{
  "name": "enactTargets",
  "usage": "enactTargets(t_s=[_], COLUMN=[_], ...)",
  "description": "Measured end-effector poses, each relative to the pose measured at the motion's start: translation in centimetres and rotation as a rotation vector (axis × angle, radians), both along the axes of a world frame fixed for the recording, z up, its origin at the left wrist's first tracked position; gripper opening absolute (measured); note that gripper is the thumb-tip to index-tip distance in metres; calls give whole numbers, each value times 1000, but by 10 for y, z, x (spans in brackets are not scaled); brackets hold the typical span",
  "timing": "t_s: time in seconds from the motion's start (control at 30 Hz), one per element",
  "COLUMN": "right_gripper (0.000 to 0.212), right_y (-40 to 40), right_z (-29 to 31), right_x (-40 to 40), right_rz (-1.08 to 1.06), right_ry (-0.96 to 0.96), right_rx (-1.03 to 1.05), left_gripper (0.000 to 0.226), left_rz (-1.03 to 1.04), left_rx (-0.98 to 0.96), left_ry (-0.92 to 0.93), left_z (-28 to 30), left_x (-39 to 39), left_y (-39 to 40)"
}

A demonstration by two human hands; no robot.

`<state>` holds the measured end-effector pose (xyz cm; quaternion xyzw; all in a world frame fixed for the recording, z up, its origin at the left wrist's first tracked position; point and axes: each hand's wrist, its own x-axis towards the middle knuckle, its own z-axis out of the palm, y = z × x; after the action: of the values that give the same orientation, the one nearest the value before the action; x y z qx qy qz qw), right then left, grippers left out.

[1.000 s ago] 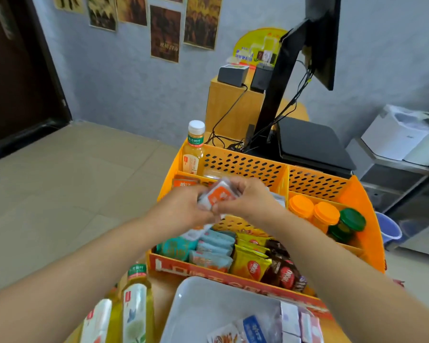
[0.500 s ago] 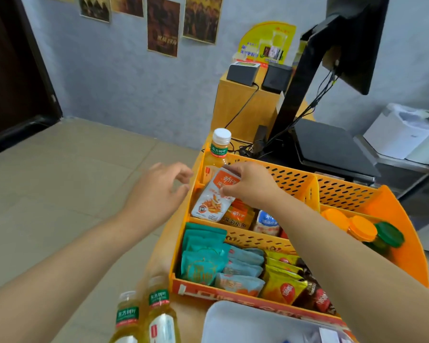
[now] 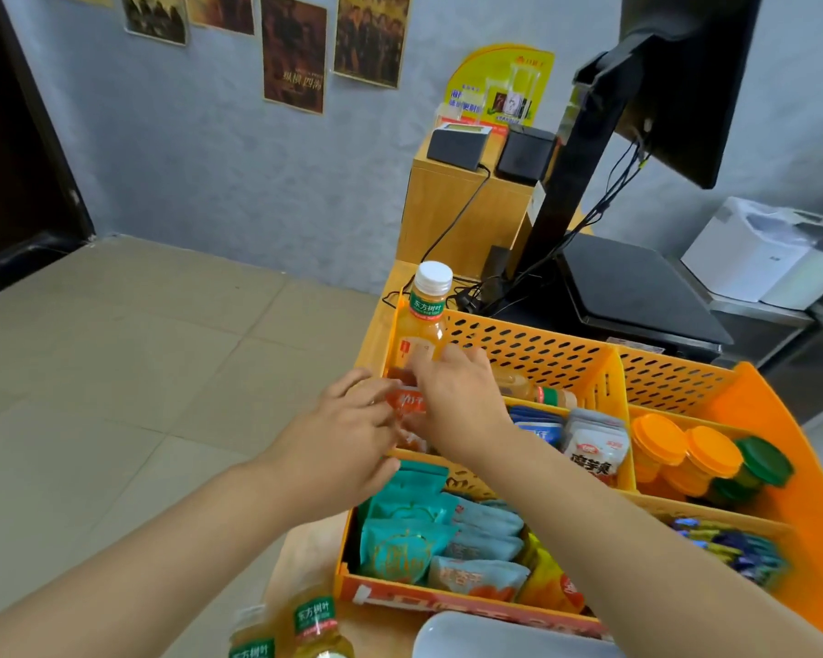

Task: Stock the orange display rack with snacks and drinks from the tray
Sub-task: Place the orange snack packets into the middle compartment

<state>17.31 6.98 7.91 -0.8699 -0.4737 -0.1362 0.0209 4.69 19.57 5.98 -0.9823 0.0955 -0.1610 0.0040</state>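
An orange perforated plastic display rack [image 3: 566, 353] holds an orange-and-white snack packet [image 3: 407, 405] (partly hidden by hands) in its middle-left compartment; a white tray [image 3: 471, 636] lies just before it.

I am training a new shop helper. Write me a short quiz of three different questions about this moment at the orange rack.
1. True or false: the upright yellow juice bottle with a white cap stands in the back left corner of the orange plastic display rack.
2. Which lids sit in the rack's right compartment? A) only white B) orange and green C) blue
3. Fill in: the left hand and right hand both meet at a small ____ and white snack packet.

Key
1. True.
2. B: orange-lidded jars beside green-lidded jars.
3. Orange.
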Motion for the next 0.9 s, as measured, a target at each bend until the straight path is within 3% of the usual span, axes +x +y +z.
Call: enactTargets(t_s=[0.2,0.33,0.5,0.6,0.73,0.9], right_gripper=[48,57,41,40,45,28], right_y=[-14,-26,-37,-38,-54,-101], right_z=[-18,-10,-14,-18,-12,-7], right_x=[-4,-1,1,0,-3,-17], right_rz=[84,53,33,36,36,86], right_ry=[-60,-53,-33,6,42,51], right_rx=[-67,18,44,54,215,374], left_gripper=[22,23,41,39,36,27], left_rz=[-13,49,121,139,151,-2], left_rx=[-151,-89,45,82,104,-39], left_ry=[-177,-174,18,52,46,-140], left_z=[1,1,3,5,9,14], left_x=[4,10,16,19,22,22], left_y=[4,5,-2,-6,-9,-34])
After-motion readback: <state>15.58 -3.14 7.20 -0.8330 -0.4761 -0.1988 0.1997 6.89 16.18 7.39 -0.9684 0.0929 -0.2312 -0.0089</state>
